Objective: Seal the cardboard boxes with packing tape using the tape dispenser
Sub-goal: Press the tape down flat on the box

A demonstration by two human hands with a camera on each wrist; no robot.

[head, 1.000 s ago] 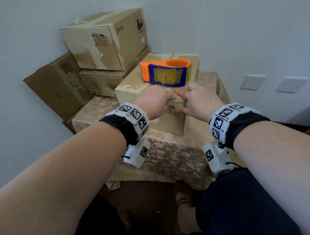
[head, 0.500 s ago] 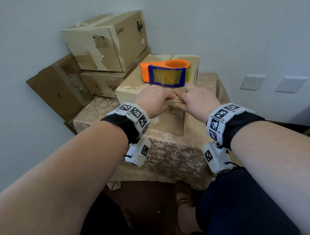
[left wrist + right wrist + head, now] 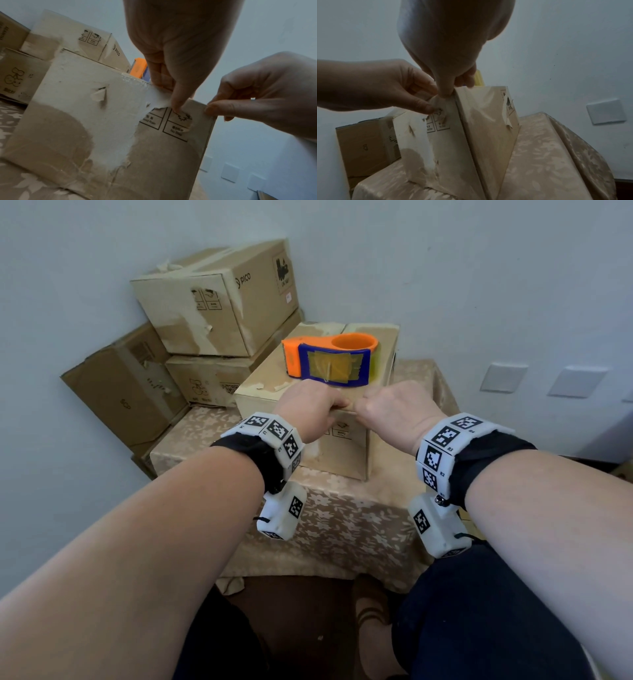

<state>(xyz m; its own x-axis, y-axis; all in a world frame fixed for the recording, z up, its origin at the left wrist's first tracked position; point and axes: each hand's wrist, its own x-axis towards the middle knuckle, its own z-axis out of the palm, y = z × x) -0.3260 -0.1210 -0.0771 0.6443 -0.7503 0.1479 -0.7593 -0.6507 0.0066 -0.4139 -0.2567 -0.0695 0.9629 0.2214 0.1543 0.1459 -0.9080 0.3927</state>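
A worn cardboard box (image 3: 342, 453) stands on the table, with an orange and blue tape dispenser (image 3: 330, 359) lying on its top. Both hands sit side by side at the box's near top edge. My left hand (image 3: 308, 410) has its fingers over the top and its thumb (image 3: 176, 106) pressed on the front face, over a strip of tan tape (image 3: 161, 78) that comes down across the edge. My right hand (image 3: 394, 409) pinches the same edge near the box's right corner, thumb (image 3: 212, 109) on the front. The orange end of the dispenser (image 3: 139, 67) peeks over the edge.
Three more cardboard boxes (image 3: 222, 302) are stacked against the wall at the back left, one (image 3: 126, 392) leaning. The table carries a floral cloth (image 3: 342, 525). White wall plates (image 3: 503, 378) are to the right. My knees are below the table's front edge.
Both hands have stayed at the box's near top edge. The right thumb has drawn up from lower on the front face towards the edge. The dispenser has not moved.
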